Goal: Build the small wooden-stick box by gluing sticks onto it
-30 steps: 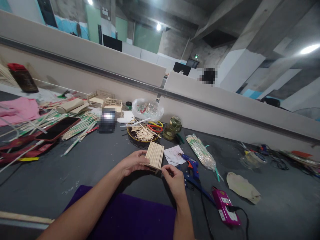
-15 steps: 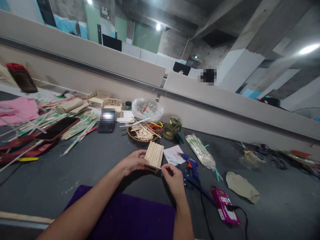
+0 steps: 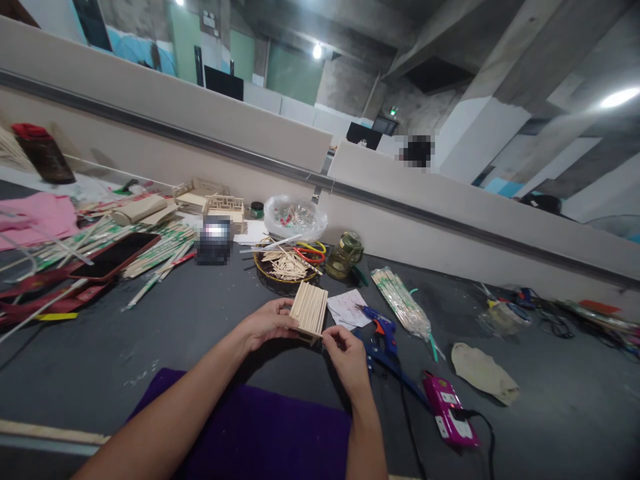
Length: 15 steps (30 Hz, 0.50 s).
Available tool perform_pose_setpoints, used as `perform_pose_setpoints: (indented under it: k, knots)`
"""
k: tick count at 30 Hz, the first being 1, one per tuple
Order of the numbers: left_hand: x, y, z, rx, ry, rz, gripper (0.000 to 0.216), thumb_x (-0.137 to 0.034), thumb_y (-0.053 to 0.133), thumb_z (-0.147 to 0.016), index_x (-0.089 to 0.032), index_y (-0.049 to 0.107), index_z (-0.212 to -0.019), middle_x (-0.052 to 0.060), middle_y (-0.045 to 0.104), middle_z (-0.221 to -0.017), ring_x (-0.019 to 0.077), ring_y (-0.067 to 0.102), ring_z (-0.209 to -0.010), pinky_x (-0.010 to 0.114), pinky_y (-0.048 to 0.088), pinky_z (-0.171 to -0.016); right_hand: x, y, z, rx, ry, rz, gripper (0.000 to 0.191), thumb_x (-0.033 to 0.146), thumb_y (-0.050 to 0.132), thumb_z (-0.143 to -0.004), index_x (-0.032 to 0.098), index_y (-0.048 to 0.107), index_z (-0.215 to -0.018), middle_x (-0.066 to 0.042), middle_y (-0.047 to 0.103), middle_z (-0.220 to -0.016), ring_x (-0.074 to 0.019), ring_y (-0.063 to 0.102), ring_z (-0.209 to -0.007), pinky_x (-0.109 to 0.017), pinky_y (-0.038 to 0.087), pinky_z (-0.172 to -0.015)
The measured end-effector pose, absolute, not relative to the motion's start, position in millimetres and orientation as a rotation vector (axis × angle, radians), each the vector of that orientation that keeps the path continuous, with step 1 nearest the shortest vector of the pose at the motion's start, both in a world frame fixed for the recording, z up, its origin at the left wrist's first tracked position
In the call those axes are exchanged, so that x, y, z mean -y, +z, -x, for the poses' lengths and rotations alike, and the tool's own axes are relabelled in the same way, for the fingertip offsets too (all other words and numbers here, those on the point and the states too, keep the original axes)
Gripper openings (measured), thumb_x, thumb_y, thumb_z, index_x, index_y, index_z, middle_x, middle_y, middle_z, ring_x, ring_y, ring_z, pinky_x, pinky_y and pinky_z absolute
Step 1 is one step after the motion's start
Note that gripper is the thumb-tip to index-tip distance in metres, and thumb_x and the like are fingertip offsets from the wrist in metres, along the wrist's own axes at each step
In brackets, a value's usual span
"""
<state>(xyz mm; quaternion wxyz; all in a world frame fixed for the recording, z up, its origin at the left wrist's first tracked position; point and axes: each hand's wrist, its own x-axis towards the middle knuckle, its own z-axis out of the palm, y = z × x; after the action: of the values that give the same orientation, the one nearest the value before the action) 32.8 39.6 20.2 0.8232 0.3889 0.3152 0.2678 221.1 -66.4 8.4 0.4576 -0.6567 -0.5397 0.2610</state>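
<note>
Above the dark tabletop, a small model made of pale wooden sticks point(image 3: 310, 308) is held between my hands. Its top is a row of sticks laid side by side, with a low frame under the near edge. My left hand point(image 3: 270, 325) grips it from the left, thumb on top and other fingers partly hidden underneath. At the near right corner, my right hand point(image 3: 345, 350) pinches the end of a thin stick along the edge; whether that stick is fixed I cannot tell. A blue glue gun point(image 3: 383, 328) lies right of the model, beside white paper point(image 3: 349, 308).
Behind the model stands a basket of short sticks point(image 3: 287, 267) with scissors point(image 3: 313, 252). A green jar point(image 3: 345, 257), bagged sticks point(image 3: 400, 300) and a pink power box point(image 3: 451, 410) lie rightward. Leftward are a phone point(image 3: 117, 255) and stick packs point(image 3: 163, 263). A purple cloth point(image 3: 260, 433) lies nearest me.
Almost nothing differs. Both hands keep the same hold, and the stick model has barely shifted.
</note>
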Motion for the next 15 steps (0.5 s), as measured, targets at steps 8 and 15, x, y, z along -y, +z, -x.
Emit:
perform_pose_setpoints:
  k: [8, 15]
  knots:
    - [-38.3, 22.6, -32.7, -0.68, 0.57, -0.831, 0.064, -0.01, 0.081, -0.055, -0.013, 0.052, -0.112, 0.013, 0.068, -0.1, 0.0226, 0.067, -0.086, 0.037, 0.052, -0.077, 64.4, 6.6, -221.7, 1.325, 0.661, 1.599, 0.018, 0.032, 0.056, -0.081, 0.018, 0.064, -0.077, 0.0, 0.059, -0.066, -0.0136, 0.051, -0.061, -0.021, 0.037, -0.056]
    - [-38.8, 21.7, -32.7, -0.682, 0.575, -0.827, 0.063, -0.01, 0.081, -0.054, -0.013, 0.053, -0.111, 0.012, 0.068, -0.097, 0.0227, 0.067, -0.084, 0.038, 0.052, -0.076, 65.5, 10.7, -218.1, 1.332, 0.67, 1.59, 0.017, 0.032, 0.056, -0.08, 0.018, 0.062, -0.074, 0.001, 0.057, -0.065, -0.0127, 0.049, -0.059, -0.02, 0.036, -0.054]
